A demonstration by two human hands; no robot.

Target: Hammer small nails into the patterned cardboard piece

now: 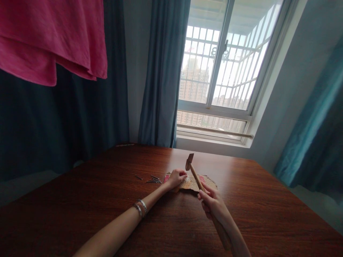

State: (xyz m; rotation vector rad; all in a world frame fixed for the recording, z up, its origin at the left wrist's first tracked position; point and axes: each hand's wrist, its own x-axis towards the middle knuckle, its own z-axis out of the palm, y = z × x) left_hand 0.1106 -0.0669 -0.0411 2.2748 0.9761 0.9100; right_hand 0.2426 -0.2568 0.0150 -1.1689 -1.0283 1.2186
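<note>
My right hand [210,203] is closed around the wooden handle of a small hammer [193,171], whose metal head is raised above a flat perforated tan piece with pink edges [190,182] lying on the wooden table [107,200]. My left hand [176,178] rests on the left end of that piece with its fingers pinched together just under the hammer head; what they pinch is too small to make out. Two bracelets sit on my left wrist.
Several thin metal nails or punches [153,179] lie on the table left of the piece. Beyond the table are a window [222,71] with blue curtains [163,78]. A pink cloth [53,39] hangs at upper left.
</note>
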